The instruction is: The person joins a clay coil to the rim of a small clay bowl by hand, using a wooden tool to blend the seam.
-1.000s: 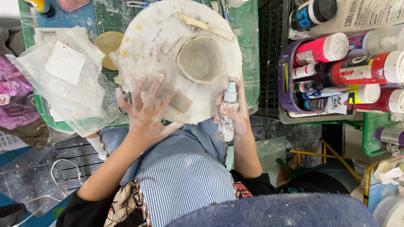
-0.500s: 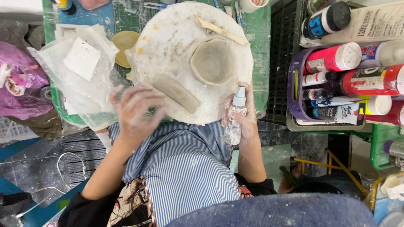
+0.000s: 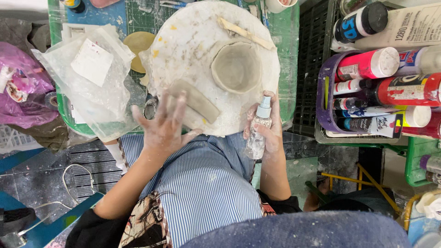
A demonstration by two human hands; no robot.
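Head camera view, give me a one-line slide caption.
Over a round clay-smeared board, the left hand hovers by a clay slab; the right hand holds a spray bottle near a clay cup.

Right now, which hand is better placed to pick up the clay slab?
Left. The left hand is spread, empty, over the slab. The right hand is occupied, fingers wrapped round a spray bottle at the board's edge.

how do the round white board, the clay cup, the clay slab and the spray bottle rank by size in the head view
Largest to smallest as they look:
1. round white board
2. clay cup
3. clay slab and spray bottle: too alike to rank. The left hand hides part of the slab, and the right hand holds the bottle nearer the camera.
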